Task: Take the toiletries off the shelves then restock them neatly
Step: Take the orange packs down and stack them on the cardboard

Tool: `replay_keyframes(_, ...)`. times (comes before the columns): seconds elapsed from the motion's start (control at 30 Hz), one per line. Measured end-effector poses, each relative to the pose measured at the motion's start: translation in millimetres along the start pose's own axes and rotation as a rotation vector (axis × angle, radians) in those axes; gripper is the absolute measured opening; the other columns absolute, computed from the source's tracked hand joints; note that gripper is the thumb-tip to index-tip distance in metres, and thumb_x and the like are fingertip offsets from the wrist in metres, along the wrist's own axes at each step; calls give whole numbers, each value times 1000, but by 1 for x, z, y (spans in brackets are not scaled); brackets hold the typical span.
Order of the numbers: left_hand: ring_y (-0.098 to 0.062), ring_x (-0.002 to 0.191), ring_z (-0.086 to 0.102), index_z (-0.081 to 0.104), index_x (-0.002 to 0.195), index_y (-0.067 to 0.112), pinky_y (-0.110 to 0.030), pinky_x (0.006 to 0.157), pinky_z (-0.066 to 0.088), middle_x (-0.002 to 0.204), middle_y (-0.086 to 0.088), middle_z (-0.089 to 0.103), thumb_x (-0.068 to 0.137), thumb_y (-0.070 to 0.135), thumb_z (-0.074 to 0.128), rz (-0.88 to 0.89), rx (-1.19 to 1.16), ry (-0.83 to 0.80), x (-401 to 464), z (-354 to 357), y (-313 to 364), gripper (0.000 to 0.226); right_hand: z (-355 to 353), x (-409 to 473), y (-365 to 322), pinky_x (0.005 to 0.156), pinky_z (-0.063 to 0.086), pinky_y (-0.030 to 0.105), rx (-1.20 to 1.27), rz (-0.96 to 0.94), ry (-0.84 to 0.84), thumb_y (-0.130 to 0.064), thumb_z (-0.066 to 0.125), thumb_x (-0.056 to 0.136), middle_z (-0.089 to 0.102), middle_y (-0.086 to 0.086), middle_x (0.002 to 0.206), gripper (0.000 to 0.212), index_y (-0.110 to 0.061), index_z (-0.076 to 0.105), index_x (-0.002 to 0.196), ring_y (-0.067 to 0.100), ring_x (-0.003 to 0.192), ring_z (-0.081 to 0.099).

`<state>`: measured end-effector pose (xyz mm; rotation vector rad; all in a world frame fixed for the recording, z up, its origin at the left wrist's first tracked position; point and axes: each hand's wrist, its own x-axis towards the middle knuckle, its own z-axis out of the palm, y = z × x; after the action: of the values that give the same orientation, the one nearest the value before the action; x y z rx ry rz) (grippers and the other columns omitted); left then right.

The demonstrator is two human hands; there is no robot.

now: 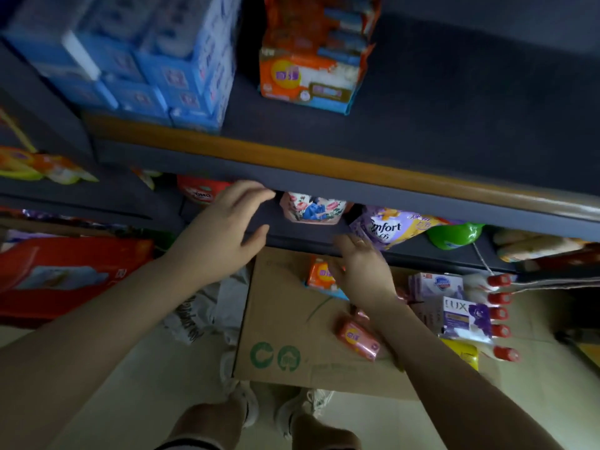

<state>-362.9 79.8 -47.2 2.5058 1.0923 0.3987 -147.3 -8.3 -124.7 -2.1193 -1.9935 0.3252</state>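
Item: floral refill pouch (313, 209), stood on the lower shelf (422, 250) beneath the upper shelf's lip, between a red pack and the purple Comfort pouch (389, 227). Left hand (224, 232) spread, empty, fingertips just beside the pouch. Right hand (362, 271) relaxed, empty, over the cardboard box (282, 319). Handling, judged: soft, pliant, likely liquid-filled, slippery film; best taken by both side seams.

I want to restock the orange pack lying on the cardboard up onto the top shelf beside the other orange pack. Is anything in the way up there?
Nothing visible blocks it. The top shelf lies bare right of the orange pack on the shelf; the blue boxes stand left. The right hand hovers over the orange pack on the cardboard.
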Motion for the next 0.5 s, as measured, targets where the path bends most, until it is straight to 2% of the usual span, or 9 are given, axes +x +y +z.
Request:
replay_keyframes(0.03, -19, 110, 42, 55, 121, 4, -34, 82, 47, 119, -12, 53, 88, 27, 43, 29, 52, -2, 1, -14, 3, 42, -25, 5, -14, 61, 47, 30, 74, -51, 131, -18, 55, 81, 65, 10, 90, 22, -7, 64, 97, 29, 84, 61)
replay_keyframes(0.07, -21, 107, 44, 56, 119, 4, -35, 79, 49, 117, -12, 54, 87, 27, 41, 61, 110, 4, 3, -27, 5, 42, -50, 11, -26, 58, 44, 29, 144, -90, 208, -18, 50, 82, 66, 7, 86, 21, -9, 65, 93, 24, 80, 59)
replay_keyframes(0.17, -28, 112, 44, 54, 122, 4, -40, 91, 43, 122, -14, 51, 85, 23, 43, 98, 233, 109, 14, -63, 4, 42, -109, 36, -58, 61, 47, 30, 258, -182, 320, -19, 44, 87, 66, 5, 91, 24, -9, 65, 94, 24, 80, 59)
replay_keyframes(0.27, -33, 125, 36, 49, 127, 4, -41, 102, 32, 136, -19, 43, 83, 17, 49, 110, 326, 229, 27, -87, -3, 46, -134, 72, -73, 74, 51, 40, 149, -175, 412, -16, 44, 86, 62, 16, 105, 31, -4, 62, 107, 36, 92, 58)
replay_keyframes(0.33, -36, 132, 30, 42, 133, 3, -44, 109, 24, 143, -22, 35, 83, 13, 54, 86, 358, 234, 33, -93, -11, 52, -137, 98, -77, 93, 44, 48, 30, -81, 378, -13, 46, 87, 51, 21, 130, 41, -3, 51, 127, 42, 117, 48)
replay_keyframes(0.4, -38, 135, 27, 37, 137, 1, -45, 111, 17, 147, -23, 31, 80, 10, 62, 31, 384, 206, 37, -92, -18, 63, -134, 121, -76, 112, 24, 43, -77, 0, 248, -9, 46, 91, 27, 15, 152, 54, -5, 30, 143, 34, 141, 21)
replay_keyframes(0.43, -39, 134, 29, 38, 137, 0, -45, 111, 16, 146, -24, 31, 78, 10, 64, 24, 397, 196, 38, -91, -20, 65, -132, 131, -73, 115, 16, 40, -140, 26, 214, -7, 44, 92, 19, 12, 155, 58, -6, 23, 146, 30, 144, 13)
replay_keyframes(0.47, -40, 133, 30, 40, 135, -1, -46, 111, 17, 146, -24, 32, 78, 10, 63, 30, 402, 197, 38, -89, -21, 62, -130, 139, -70, 116, 14, 40, -175, 48, 182, -4, 44, 91, 18, 11, 156, 60, -7, 21, 147, 30, 144, 12)
replay_keyframes(0.5, -40, 132, 32, 43, 133, -1, -47, 111, 18, 145, -24, 34, 79, 11, 60, 38, 399, 207, 39, -87, -21, 58, -129, 144, -68, 115, 18, 43, -192, 57, 173, -1, 48, 89, 24, 14, 153, 61, -6, 26, 145, 34, 141, 20)
